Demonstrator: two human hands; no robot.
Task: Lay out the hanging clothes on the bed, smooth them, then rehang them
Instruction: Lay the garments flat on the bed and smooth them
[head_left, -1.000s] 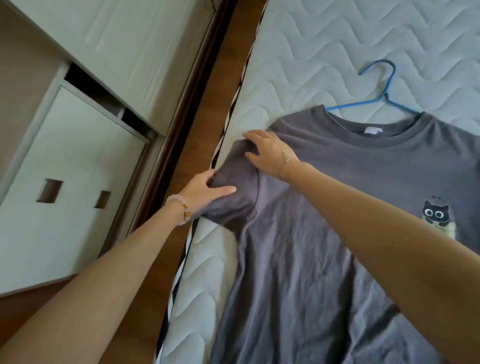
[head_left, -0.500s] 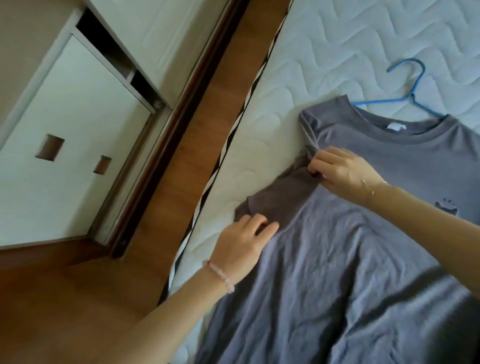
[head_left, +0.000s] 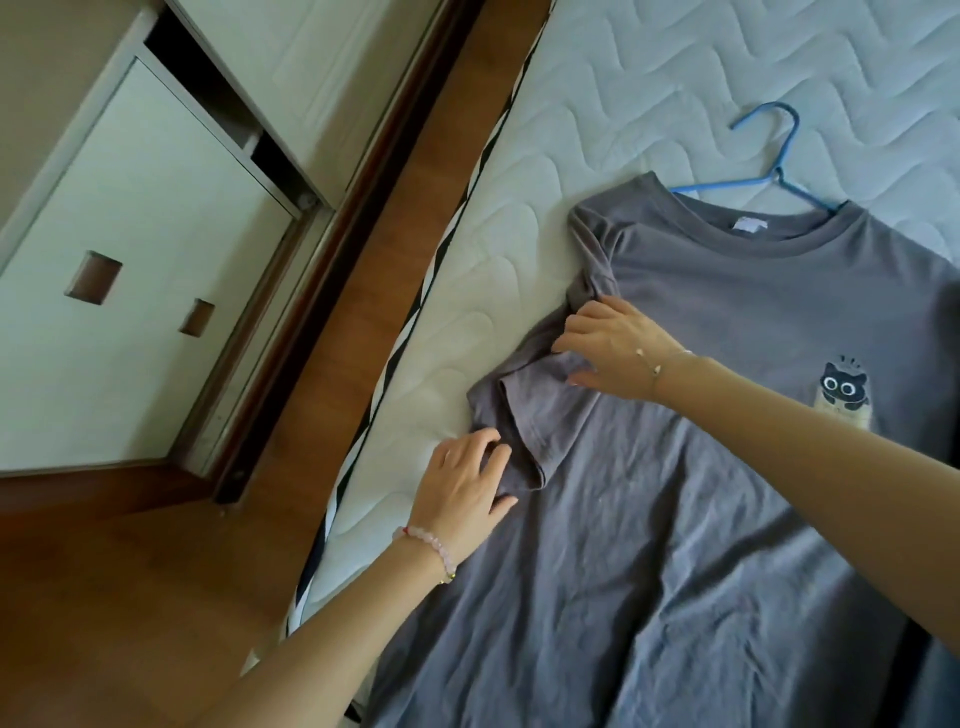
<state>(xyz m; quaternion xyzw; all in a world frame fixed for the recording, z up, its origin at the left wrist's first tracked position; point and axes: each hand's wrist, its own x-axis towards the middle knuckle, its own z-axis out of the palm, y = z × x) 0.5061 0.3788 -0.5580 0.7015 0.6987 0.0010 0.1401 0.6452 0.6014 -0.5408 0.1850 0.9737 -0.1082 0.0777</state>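
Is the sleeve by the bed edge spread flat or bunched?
Bunched. The sleeve is creased and doubled at the shoulder where the right hand pinches it; the left hand rests on its cuff.

I am in a bedroom at home. In front of me is a bed (head_left: 519, 291) with a white quilted mattress (head_left: 649, 104). Beside it runs a wood floor (head_left: 130, 597), then a white wardrobe (head_left: 145, 338) with sliding doors. A hanger (head_left: 769, 166) and a T-shirt (head_left: 701, 519) lie on the bed.

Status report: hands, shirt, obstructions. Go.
Left hand resting on sleeve hem. Right hand pinching sleeve at shoulder. T-shirt on bed, wrinkled, hanger in collar. Nothing blocking.
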